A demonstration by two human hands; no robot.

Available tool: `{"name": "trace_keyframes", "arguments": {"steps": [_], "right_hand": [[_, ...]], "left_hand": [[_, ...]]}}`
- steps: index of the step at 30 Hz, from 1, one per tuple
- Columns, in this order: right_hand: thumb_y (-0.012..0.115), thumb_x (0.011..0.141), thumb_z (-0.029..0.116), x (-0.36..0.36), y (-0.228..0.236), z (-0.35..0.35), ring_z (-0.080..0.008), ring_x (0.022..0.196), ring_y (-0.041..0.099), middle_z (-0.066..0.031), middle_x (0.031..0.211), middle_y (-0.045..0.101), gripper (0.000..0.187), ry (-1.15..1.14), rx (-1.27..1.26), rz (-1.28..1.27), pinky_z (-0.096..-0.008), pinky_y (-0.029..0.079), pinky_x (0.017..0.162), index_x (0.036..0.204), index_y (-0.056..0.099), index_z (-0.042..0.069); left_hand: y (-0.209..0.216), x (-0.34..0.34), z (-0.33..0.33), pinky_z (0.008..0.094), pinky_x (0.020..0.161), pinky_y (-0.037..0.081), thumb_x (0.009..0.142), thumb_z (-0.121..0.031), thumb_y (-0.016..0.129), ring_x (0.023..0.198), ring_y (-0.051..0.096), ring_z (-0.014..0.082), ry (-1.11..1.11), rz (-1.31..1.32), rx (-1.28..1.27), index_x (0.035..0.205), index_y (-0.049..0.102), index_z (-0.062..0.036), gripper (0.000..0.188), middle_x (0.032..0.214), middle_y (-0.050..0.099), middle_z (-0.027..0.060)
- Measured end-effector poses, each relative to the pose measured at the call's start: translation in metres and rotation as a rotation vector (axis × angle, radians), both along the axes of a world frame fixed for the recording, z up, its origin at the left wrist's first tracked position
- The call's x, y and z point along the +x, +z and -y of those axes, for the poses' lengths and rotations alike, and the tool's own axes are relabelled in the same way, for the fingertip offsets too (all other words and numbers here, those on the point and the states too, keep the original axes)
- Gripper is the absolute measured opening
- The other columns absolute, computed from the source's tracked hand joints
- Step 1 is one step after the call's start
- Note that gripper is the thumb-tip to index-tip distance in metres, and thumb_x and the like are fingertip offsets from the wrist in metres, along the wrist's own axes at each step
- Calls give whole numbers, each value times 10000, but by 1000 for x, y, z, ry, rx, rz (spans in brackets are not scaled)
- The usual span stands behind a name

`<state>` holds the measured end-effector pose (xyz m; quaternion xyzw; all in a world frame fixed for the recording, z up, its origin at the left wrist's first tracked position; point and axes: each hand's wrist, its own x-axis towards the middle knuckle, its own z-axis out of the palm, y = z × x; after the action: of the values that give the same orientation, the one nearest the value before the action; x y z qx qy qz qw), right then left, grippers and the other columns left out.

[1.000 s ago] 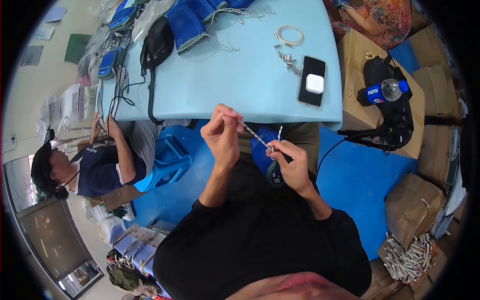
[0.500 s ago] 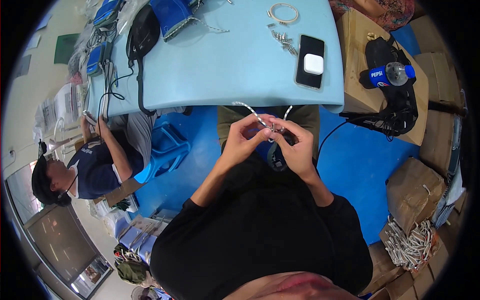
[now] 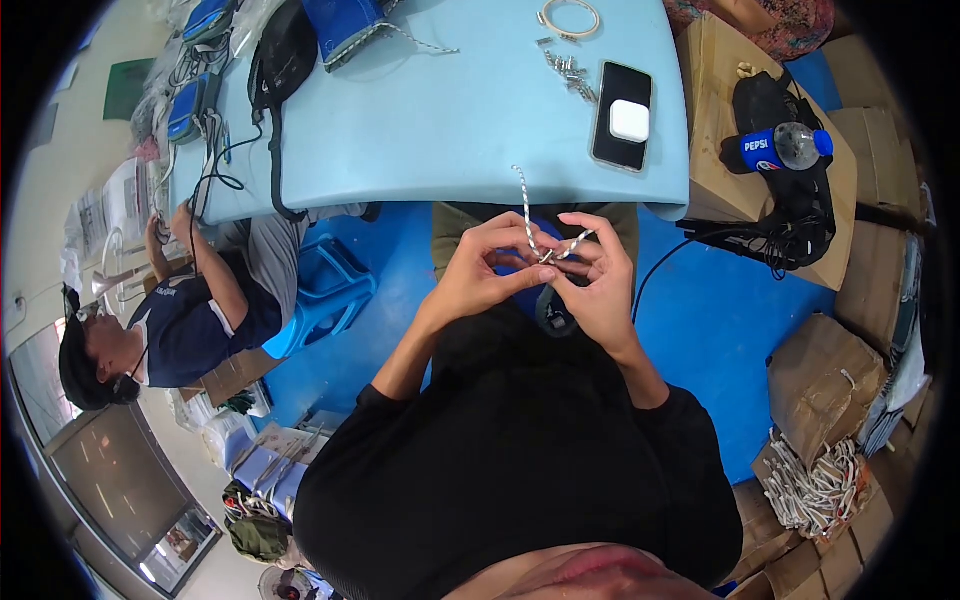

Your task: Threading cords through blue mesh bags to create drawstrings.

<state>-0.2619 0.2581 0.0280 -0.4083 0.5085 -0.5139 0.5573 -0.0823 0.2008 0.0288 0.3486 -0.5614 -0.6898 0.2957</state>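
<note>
A white cord with dark flecks (image 3: 526, 210) is pinched between my two hands in front of my lap. My left hand (image 3: 483, 268) grips it with thumb and fingers closed. My right hand (image 3: 603, 285) pinches it from the other side, its index finger raised beside the cord's shorter end. Where the fingertips meet, a small silvery piece (image 3: 547, 257) shows on the cord, too small to make out fully. One long cord end stands up toward the table edge. Below the hands lies a dark and blue item (image 3: 553, 312), partly hidden by my right hand.
On the light blue table (image 3: 440, 120) lie a phone (image 3: 622, 150) with a white case on it, small metal parts (image 3: 570, 75), a hoop (image 3: 568, 18) and blue pouches (image 3: 345, 28). A co-worker (image 3: 200, 310) sits at left. A bottle (image 3: 785, 149) rests on a carton at right.
The long cord end has swung from leaning left to standing upright. My right index finger has lifted and the fingers have spread somewhat. The co-worker's hands have shifted slightly left.
</note>
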Motion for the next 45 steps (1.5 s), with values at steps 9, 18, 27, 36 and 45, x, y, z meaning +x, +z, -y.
{"name": "trace_keyframes", "arguments": {"steps": [9, 18, 27, 36, 45], "right_hand": [[725, 862, -104, 2, 10, 0, -215, 1075, 711, -159, 1087, 730, 738, -61, 35, 29, -379, 592, 957, 1489, 369, 51], [576, 1011, -23, -7, 4, -1, -237, 1141, 682, -226, 1188, 700, 694, -41, 75, 348, -384, 545, 1036, 1600, 219, 62], [557, 1060, 58, -14, -7, -6, -197, 1070, 699, -187, 1086, 737, 397, -20, 156, 354, -353, 570, 995, 1427, 440, -37], [653, 1013, 59, -13, -9, -9, -86, 818, 680, -63, 926, 737, 138, 0, 76, 88, -230, 540, 716, 1114, 689, -27], [641, 1019, 67, -18, 6, -24, -37, 639, 579, -14, 741, 653, 122, 162, 105, 68, -212, 437, 569, 974, 698, -32]], "left_hand": [[6, -9, -2, 251, 735, 568, 918, -67, 763, 857, 653, 118, 43, 114, -65, 1149, 757, -44, 233, 1062, 628, 62], [0, -13, -9, 286, 720, 583, 888, -8, 758, 839, 683, 175, 156, 226, -354, 1117, 746, -20, 229, 1072, 625, 91], [-14, -14, -15, 317, 731, 590, 824, 53, 784, 893, 711, 240, 248, 210, -711, 1034, 741, -8, 223, 1074, 670, 118], [-12, -5, -23, 349, 821, 599, 805, 67, 795, 927, 758, 272, 249, 46, -508, 935, 734, 41, 146, 977, 766, 179], [-24, 6, -40, 348, 868, 576, 882, 38, 758, 991, 713, 233, 196, -221, 15, 991, 648, 24, 156, 1108, 728, 211]]}}
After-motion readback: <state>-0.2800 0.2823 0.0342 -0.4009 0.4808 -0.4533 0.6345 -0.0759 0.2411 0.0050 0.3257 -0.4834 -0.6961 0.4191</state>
